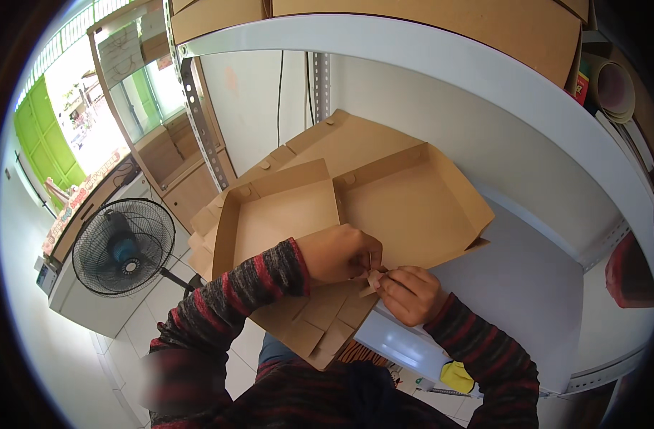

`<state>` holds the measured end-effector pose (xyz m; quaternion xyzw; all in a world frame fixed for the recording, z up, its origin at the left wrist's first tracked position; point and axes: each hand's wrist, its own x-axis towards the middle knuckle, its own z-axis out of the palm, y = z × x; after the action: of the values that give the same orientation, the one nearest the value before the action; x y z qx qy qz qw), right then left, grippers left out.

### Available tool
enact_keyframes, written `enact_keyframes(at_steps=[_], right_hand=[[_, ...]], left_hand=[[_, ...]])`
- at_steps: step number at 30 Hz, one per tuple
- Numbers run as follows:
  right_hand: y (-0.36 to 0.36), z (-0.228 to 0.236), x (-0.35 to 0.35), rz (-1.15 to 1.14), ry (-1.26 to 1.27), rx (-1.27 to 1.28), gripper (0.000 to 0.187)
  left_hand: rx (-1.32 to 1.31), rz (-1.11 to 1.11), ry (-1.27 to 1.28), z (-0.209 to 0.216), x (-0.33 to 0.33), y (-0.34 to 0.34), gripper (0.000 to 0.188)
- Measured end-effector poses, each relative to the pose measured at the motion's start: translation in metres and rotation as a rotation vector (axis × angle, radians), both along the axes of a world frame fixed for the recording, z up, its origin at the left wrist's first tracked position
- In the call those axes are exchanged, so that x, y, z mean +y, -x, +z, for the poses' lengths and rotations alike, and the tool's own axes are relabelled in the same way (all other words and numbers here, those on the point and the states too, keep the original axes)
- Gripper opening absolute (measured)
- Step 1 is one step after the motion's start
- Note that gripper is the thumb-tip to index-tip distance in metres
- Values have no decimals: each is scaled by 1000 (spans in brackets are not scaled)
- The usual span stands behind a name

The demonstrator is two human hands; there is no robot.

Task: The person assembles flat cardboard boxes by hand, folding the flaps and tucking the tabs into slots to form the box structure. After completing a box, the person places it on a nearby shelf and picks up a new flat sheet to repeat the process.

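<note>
A brown cardboard box, partly folded, lies on the shelf with its side walls raised and a divider wall between two shallow compartments. Its front panel is unfolded and hangs toward my body past the shelf edge. At the near edge of the box, my left hand is bent over with fingers pinched at a small cardboard flap. From the other side my right hand grips that same flap between thumb and fingers. The two hands nearly touch, and the left fingertips are partly hidden.
Flat cardboard lies under and behind the box. The grey shelf board stretches to the right, and a white upper shelf beam curves overhead. A black standing fan is at left. A yellow cloth lies low by the shelf.
</note>
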<state>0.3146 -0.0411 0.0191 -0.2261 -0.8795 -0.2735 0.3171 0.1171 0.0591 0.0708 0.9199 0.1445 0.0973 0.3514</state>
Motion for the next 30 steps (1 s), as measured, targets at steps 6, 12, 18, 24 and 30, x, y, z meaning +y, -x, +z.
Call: enact_keyframes(at_steps=[6, 12, 18, 24, 30], right_hand=[[0, -2, 1, -9, 8, 27, 7], [-4, -8, 2, -52, 15, 60, 9], [-1, -4, 2, -107, 48, 102, 9], [-1, -1, 4, -139, 209, 217, 9], [0, 0, 3, -111, 214, 208, 13]], left_hand=[[-35, -23, -6, 2, -4, 5, 19], [69, 29, -141, 15, -28, 17, 24], [-117, 292, -404, -8, -59, 8, 23], [-64, 453, -497, -22, -64, 2, 22], [-84, 457, -564, -28, -66, 3, 21]])
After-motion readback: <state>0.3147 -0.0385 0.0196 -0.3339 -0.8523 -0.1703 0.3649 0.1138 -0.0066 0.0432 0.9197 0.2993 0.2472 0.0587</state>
